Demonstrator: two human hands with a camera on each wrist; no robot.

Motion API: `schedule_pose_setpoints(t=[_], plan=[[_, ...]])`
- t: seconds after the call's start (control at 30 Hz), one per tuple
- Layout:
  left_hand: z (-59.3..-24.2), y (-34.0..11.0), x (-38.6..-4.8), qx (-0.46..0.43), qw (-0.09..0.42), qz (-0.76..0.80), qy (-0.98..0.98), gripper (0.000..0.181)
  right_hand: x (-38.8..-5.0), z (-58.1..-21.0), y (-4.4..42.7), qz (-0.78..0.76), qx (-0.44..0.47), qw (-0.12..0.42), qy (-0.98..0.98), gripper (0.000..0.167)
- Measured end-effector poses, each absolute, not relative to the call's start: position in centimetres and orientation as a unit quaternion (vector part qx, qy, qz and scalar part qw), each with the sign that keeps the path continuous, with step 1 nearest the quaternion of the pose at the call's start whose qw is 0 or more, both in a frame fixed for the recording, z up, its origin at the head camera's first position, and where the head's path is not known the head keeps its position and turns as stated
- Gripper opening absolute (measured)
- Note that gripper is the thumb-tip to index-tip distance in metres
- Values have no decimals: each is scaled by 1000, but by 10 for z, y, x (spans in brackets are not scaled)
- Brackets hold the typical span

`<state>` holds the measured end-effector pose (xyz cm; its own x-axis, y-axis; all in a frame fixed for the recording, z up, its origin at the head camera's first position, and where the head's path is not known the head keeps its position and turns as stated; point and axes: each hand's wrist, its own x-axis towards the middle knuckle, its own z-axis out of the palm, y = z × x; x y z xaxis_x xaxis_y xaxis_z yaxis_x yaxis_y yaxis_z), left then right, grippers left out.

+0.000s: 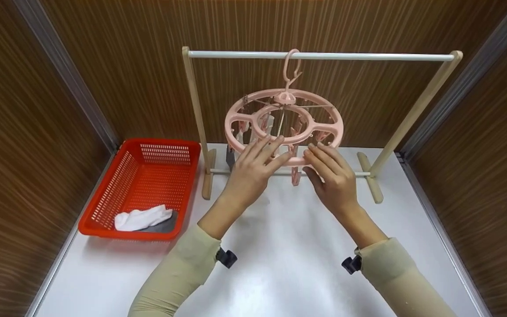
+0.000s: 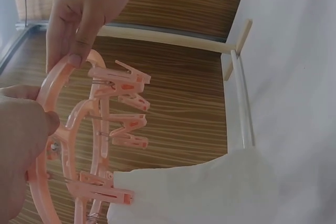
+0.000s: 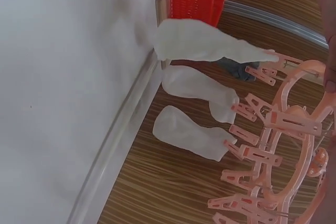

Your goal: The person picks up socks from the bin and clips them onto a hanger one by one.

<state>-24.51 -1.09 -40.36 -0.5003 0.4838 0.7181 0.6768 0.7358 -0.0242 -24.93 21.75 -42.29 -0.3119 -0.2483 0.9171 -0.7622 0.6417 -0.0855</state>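
On the white rail (image 1: 324,56), pink hanger (image 1: 285,98) near-upright, clips (image 1: 295,177) downward.

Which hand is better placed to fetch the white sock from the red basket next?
Probably the left hand: basket and sock lie on that side, farther from the right hand. Both hold the pink hanger.

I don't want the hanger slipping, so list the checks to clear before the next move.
1. Hook over the white bar: ok.
2. Pink ring steadied: ok, left hand and right hand hold it.
3. Free clips available: ok, several hold nothing.
4. Three white socks clipped: ok.
5. Clip's grip on the dark sock: cannot tell, partly hidden.
6. A hand free for the loose sock in the red basket: not ok, both are on the ring.
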Motion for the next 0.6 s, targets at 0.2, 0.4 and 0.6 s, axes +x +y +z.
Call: schedule_pose_setpoints(t=[0.2, 0.4, 0.6], plan=[[-402, -12, -244, -331, 365, -150, -857, 54, -244, -434, 223, 316, 310, 513, -736, 20], [-401, -12, -243, -325, 357, -161, -861, 49, -245, -447, 231, 393, 281, 374, -792, 28], [-402, -15, -243, -325, 354, -164, -862, 53, -236, -428, 224, 513, 269, 143, -802, 55]])
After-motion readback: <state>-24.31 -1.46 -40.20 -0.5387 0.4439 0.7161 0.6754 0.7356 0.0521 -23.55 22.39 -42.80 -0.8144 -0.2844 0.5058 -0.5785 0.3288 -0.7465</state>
